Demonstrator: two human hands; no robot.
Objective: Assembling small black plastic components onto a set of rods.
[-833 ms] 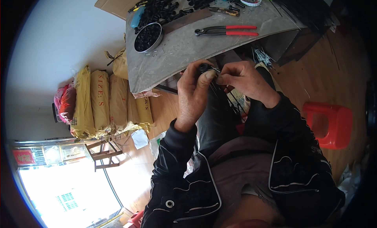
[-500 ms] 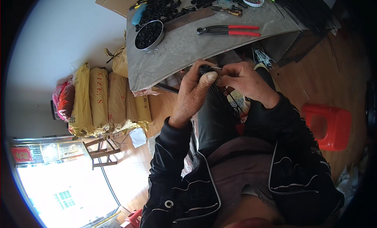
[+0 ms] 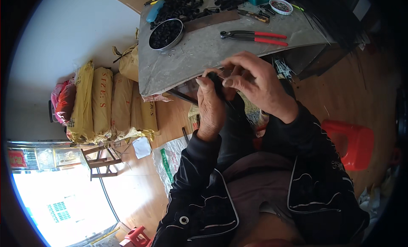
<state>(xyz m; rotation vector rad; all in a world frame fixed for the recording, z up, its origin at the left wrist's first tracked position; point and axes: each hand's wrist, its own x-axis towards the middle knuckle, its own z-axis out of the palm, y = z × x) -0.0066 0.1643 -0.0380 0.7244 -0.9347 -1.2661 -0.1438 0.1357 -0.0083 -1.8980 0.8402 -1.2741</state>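
Note:
Above my lap, at the table's front edge, my left hand [image 3: 211, 104] grips a black tube-shaped part [image 3: 216, 83], thumb along its near side and fingers behind. Thin dark rods run down from this part toward my lap. My right hand [image 3: 259, 79] is just to its right, fingers curled, with thumb and forefinger tips spaced apart beside the part's upper end. A faint thin wire seems to run from the part to the right thumb; its end is hard to make out.
On the grey table [image 3: 187, 62] are red-handled pincers [image 3: 255, 37], a bowl of small black parts [image 3: 166, 34], a heap of black pieces [image 3: 182, 8] and a white dish [image 3: 281, 7]. A red stool [image 3: 352, 145] stands to the right; stuffed sacks [image 3: 102, 102] stand left.
My right hand has risen and its thumb and forefinger have spread. My left hand has turned, tilting the black part. The view has shifted slightly, uncovering more of a white printed bag on the floor.

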